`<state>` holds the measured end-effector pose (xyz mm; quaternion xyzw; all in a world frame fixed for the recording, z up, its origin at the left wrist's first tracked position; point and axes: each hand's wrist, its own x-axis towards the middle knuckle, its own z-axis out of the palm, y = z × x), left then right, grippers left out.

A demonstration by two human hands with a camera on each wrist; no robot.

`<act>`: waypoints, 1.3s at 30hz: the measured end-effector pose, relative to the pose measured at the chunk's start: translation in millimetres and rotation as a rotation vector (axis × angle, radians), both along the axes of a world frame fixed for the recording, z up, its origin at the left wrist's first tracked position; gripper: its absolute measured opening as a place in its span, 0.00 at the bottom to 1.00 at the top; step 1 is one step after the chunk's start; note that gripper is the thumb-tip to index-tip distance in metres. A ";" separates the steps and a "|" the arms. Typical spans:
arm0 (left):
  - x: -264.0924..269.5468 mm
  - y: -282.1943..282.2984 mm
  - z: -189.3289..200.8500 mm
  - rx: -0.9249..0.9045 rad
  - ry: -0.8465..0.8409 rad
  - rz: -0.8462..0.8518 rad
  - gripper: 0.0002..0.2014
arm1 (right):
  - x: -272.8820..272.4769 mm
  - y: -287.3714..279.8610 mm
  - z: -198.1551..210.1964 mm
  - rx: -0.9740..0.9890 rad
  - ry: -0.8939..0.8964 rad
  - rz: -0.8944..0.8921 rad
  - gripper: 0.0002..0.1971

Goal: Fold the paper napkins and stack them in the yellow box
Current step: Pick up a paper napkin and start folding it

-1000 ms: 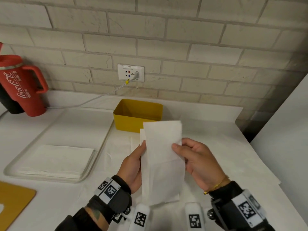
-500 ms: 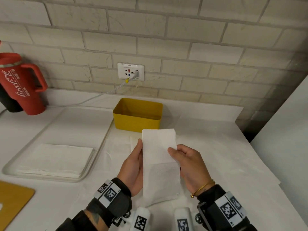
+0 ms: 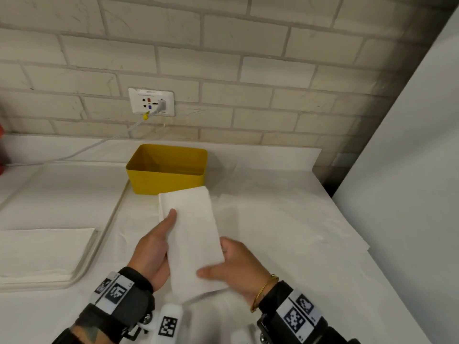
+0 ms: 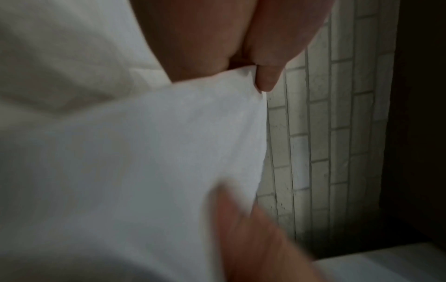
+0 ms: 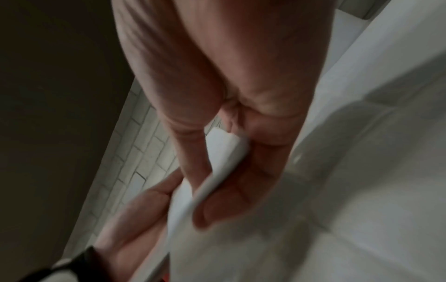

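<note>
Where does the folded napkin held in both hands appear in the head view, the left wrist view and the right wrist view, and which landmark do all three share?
Head: the folded napkin is at lower centre, between the left hand and right hand.
Left wrist: it fills the lower left, blurred, under the thumb.
Right wrist: a thin white edge at centre, pinched by the fingers.
Shared landmark: the brick wall.

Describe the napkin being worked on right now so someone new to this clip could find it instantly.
Start at the yellow box below the wall socket. Just in front of it, a long white folded napkin is held between the left hand and the right hand. Unlike the flat napkin stack in the tray on the left, it is a narrow strip and the only napkin being held.
</note>
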<state>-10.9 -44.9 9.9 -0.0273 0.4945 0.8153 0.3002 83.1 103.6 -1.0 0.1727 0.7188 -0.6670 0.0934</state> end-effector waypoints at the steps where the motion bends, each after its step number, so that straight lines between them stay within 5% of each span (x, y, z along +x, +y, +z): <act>1: -3.3 -2.0 -1.0 -0.004 0.001 0.023 0.24 | 6.7 2.9 -1.7 0.018 -0.061 0.101 0.18; 4: -9.6 -8.4 -2.7 0.000 0.002 0.056 0.24 | 21.1 28.4 6.8 0.142 -0.125 0.163 0.11; 8: -7.4 -12.7 -2.5 -0.014 -0.003 0.069 0.19 | 25.0 91.0 20.4 0.511 -0.074 -0.142 0.06; 12: -2.3 -10.4 -4.3 -0.047 -0.017 0.063 0.18 | 28.5 140.0 9.7 0.758 -0.273 -0.340 0.15; 16: -0.2 -9.0 -5.2 -0.073 -0.028 0.047 0.20 | 31.7 140.0 -2.3 0.627 -0.379 -0.388 0.33; 23: -1.0 -13.9 -3.8 -0.091 -0.009 0.059 0.19 | 25.2 134.3 -8.7 0.490 -0.214 -0.631 0.26; 31: 1.4 -16.7 -6.1 -0.086 -0.022 0.076 0.17 | 34.1 134.7 -20.8 0.491 -0.079 -0.644 0.08; 34: 2.8 -14.6 -4.3 -0.081 -0.015 0.074 0.16 | 34.2 134.2 -17.9 0.494 0.028 -0.671 0.07; 39: 0.9 -16.7 -2.2 -0.079 -0.007 0.074 0.17 | 43.9 155.4 -13.0 0.194 0.017 -0.723 0.15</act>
